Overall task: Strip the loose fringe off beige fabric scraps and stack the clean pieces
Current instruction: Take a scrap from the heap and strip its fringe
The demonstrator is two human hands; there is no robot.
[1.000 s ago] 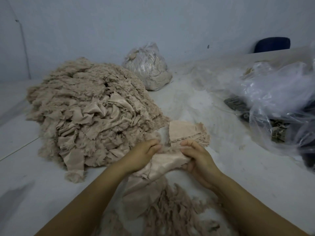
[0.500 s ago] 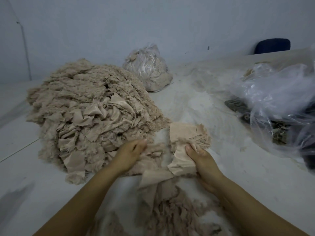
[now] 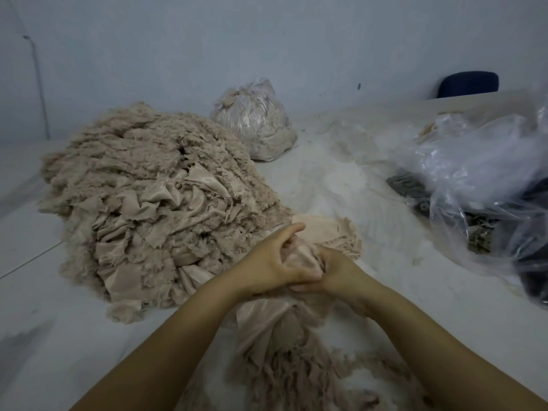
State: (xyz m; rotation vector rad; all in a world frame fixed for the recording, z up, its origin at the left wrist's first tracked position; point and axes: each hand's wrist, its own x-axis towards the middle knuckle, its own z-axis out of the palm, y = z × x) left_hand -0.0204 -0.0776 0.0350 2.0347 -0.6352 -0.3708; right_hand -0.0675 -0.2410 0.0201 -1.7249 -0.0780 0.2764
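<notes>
**A:** From the head camera, where is your scrap?

**B:** Bunched between your two hands, just in front of the small stack of clean pieces, with its tail trailing down toward you onto the loose fringe; the big heap of unstripped scraps lies just to the left of that stack, touching it.

**A:** How will it handle?

**B:** I judge it light, limp and a little slick; it creases wherever you press, so it gives you nothing stiff to pull against; take hold on the smooth woven part close beside the frayed edge, then strip the fringe with the other hand; the threads look ready to part with little force.

**A:** And your hands?

**B:** Your left hand is curled round the bunched cloth, thumb lifted toward the stack; your right hand grips the same bunch from the other side, fingers tucked under and partly hidden; the two hands touch.

**A:** Beyond the stack?

**B:** A tied bag of fluff sits well behind it; clear plastic bags lie well to its right.
</notes>
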